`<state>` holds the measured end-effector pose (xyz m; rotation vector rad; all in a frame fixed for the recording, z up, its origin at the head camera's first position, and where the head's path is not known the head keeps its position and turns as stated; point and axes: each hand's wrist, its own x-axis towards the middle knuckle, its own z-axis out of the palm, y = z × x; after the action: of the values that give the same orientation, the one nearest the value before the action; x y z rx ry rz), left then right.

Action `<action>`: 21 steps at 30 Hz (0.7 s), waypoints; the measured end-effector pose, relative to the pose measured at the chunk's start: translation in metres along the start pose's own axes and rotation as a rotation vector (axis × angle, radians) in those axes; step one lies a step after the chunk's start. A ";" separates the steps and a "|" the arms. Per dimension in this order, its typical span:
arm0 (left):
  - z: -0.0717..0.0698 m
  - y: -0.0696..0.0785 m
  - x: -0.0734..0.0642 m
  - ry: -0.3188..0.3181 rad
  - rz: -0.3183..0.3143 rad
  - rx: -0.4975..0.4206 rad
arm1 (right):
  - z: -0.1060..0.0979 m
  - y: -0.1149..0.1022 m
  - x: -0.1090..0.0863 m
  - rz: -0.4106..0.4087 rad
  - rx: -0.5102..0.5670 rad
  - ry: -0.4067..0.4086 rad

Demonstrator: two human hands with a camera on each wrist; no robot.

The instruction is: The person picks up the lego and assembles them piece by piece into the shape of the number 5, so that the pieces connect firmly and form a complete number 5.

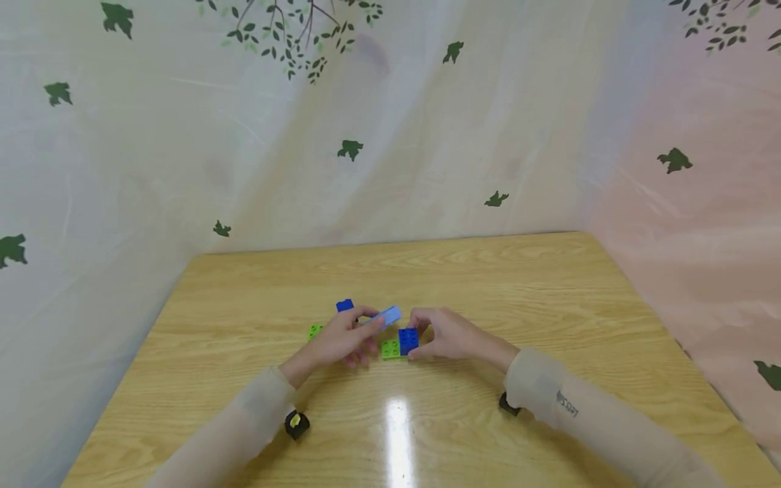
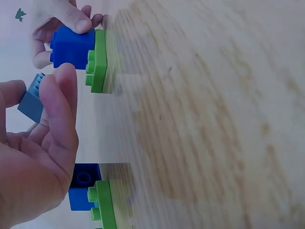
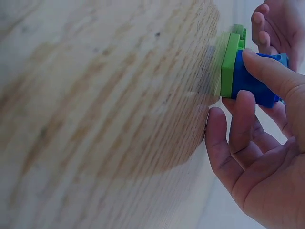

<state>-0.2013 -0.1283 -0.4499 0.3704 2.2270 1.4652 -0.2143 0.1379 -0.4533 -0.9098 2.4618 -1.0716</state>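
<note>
My left hand (image 1: 334,339) pinches a light blue toy building brick (image 1: 390,316) between thumb and fingers, above the table. Facing it, my right hand (image 1: 453,333) grips a dark blue brick (image 1: 408,341) between thumb and fingers. That dark blue brick sits on one end of a flat green brick (image 1: 390,349), whose other studs show bare on the left. In the right wrist view the green brick (image 3: 229,67) lies flat on the table under the dark blue brick (image 3: 252,83). The left wrist view shows the light blue brick (image 2: 32,101) tilted and apart from them.
Behind my left hand stands another dark blue brick (image 1: 344,305). A second green brick (image 1: 314,331) lies left of that hand, partly hidden by it. The wooden table (image 1: 488,278) meets a patterned cloth backdrop (image 1: 415,169) at its far edge.
</note>
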 end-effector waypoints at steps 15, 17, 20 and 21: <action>-0.001 0.002 -0.009 -0.053 0.047 -0.062 | 0.004 0.001 -0.003 -0.058 -0.079 0.034; -0.002 0.001 -0.009 -0.063 0.050 -0.067 | 0.004 0.000 -0.003 -0.060 -0.085 0.035; -0.003 0.000 -0.009 -0.072 0.057 -0.071 | 0.004 0.000 -0.003 -0.058 -0.093 0.036; -0.003 0.000 -0.009 -0.072 0.060 -0.074 | 0.004 -0.001 -0.003 -0.054 -0.095 0.036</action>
<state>-0.1948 -0.1345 -0.4466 0.4622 2.1160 1.5357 -0.2098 0.1373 -0.4556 -0.9989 2.5506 -1.0034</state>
